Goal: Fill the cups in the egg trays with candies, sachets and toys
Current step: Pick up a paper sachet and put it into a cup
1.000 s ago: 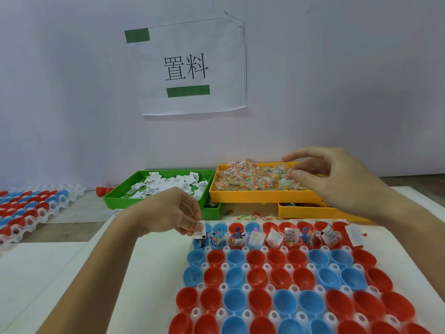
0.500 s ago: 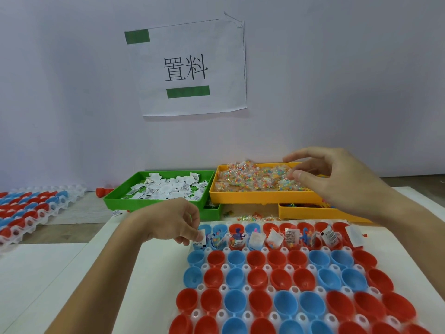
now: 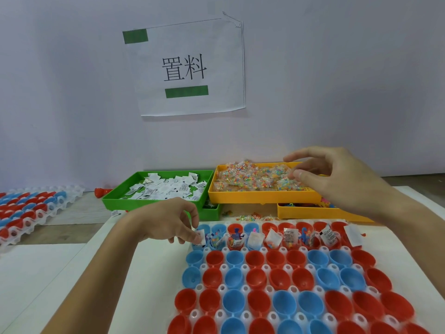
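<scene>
The left hand pinches a small white sachet over the far-left cup of the egg tray. The right hand hovers, fingers apart, above the candies behind that tray. The sachet looks light, flat and limp; edges suit pinching.

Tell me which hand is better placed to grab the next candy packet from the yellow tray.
The right hand. It hovers over the yellow plastic tray of clear candy packets, fingers spread. The left hand is at the egg tray's far left cup, pinching a white sachet.
</scene>
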